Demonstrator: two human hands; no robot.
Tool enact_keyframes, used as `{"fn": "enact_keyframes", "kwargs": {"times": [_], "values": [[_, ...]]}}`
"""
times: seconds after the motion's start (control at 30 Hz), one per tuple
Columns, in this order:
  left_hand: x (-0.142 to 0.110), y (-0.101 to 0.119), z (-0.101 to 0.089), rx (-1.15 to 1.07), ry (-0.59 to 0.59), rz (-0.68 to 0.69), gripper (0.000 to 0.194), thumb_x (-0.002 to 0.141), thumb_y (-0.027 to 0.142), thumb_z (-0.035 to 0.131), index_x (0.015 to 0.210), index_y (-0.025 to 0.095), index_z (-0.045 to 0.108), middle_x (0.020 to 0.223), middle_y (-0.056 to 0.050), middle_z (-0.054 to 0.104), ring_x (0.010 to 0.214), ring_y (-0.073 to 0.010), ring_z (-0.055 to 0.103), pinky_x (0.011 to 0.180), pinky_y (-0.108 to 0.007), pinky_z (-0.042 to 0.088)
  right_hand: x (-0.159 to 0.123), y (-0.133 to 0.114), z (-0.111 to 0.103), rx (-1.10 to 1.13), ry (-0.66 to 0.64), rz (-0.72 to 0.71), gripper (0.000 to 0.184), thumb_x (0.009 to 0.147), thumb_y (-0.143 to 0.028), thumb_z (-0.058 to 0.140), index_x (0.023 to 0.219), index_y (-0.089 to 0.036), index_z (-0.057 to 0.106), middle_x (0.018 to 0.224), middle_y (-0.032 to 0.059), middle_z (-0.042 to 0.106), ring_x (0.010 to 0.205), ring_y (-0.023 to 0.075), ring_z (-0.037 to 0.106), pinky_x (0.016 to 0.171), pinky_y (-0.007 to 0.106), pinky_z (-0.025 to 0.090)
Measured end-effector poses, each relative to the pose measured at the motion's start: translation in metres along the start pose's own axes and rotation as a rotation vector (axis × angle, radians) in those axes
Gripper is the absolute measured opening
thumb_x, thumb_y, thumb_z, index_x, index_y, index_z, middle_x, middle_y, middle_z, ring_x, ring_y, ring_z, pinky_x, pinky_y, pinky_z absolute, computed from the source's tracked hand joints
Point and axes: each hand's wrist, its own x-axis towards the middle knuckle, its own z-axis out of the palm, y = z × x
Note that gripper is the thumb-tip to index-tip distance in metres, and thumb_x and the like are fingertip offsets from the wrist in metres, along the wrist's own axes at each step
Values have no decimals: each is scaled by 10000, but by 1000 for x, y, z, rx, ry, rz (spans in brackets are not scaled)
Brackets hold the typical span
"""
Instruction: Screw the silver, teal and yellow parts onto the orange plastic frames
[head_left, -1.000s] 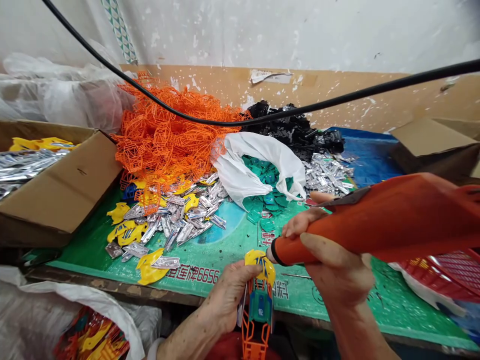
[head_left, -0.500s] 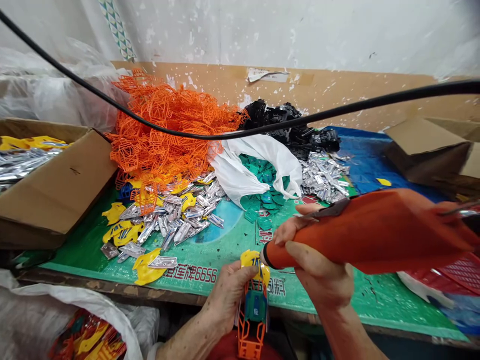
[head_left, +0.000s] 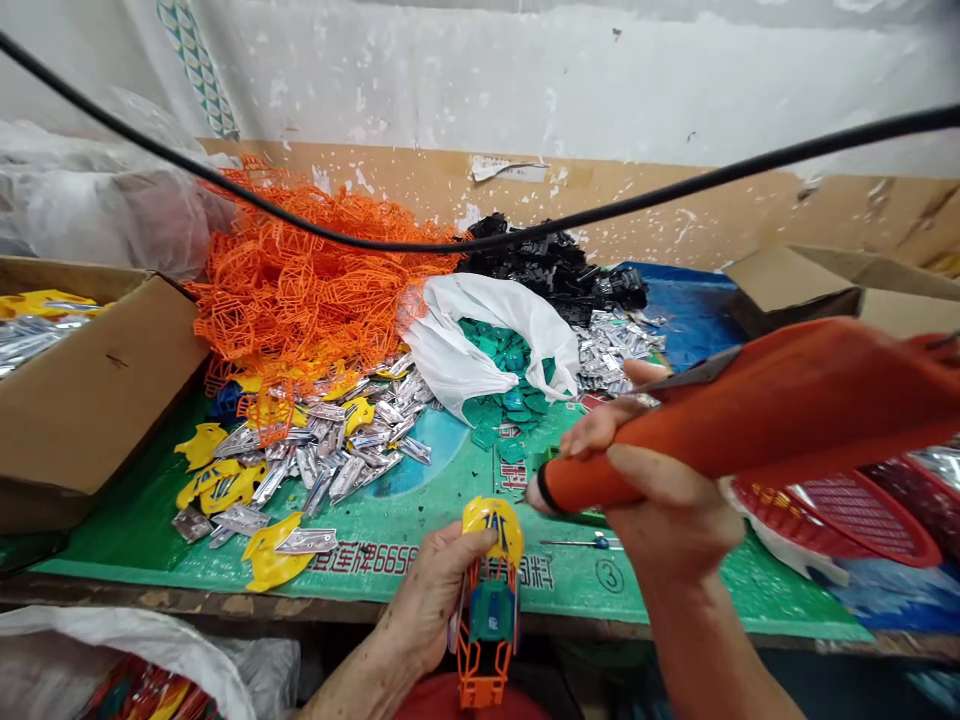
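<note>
My left hand point(head_left: 431, 600) grips a plastic model car body point(head_left: 487, 610) near the bench's front edge. The model has an orange lattice frame, a teal middle part and a yellow nose piece point(head_left: 487, 525). My right hand point(head_left: 671, 510) is wrapped around a thick orange-sleeved hand tool point(head_left: 712, 440). Its black-ringed tip point(head_left: 536, 492) sits just right of the yellow piece, and I cannot tell whether they touch.
A green printed mat point(head_left: 142, 530) holds heaped orange lattice frames point(head_left: 292, 280), silver parts point(head_left: 352, 440), black parts point(head_left: 547, 270) and teal parts in a white bag point(head_left: 487, 350). A cardboard box point(head_left: 97, 400) stands left, a red basket point(head_left: 840, 520) right. A black cable point(head_left: 450, 240) crosses overhead.
The view has swung right, bringing more of the red basket into sight. The orange tool's tip has shifted slightly up and away from the yellow piece. Both hands keep their hold.
</note>
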Motion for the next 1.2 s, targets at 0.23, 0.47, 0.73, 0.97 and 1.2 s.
{"fn": "enact_keyframes", "kwargs": {"times": [0.23,0.47,0.73,0.97,1.2], "values": [[-2,1,-3,66,16,-89,226,690,320,723,752,113,655,592,-40,658,456,-105,560,453,-194,439,44,20,-44,-211,281,-175,337,543,-186,745,858,-195,624,631,-35,595,519,142,553,543,327,477],[-3,4,-5,39,62,-141,265,657,317,752,799,122,643,619,-48,673,483,-135,595,468,-220,466,52,53,-77,-393,341,-164,199,566,-259,743,669,-143,619,631,-13,595,540,130,549,581,329,490],[-2,4,-4,68,71,-162,258,676,327,742,795,129,628,603,-47,673,464,-135,595,457,-215,450,47,60,-76,-428,329,-135,202,566,-267,760,653,-144,625,644,-15,598,553,133,559,611,332,501],[-2,1,-8,98,47,-162,258,723,359,711,786,126,619,621,-66,677,490,-151,614,457,-223,449,48,63,-78,-417,335,-131,219,573,-277,757,682,-152,613,647,-24,603,546,125,555,607,321,500],[-2,1,-7,81,36,-168,256,708,344,726,776,119,625,613,-64,671,481,-147,605,456,-228,456,50,65,-80,-410,334,-147,178,577,-238,744,643,-150,604,624,-17,609,545,131,553,608,333,499]]}}
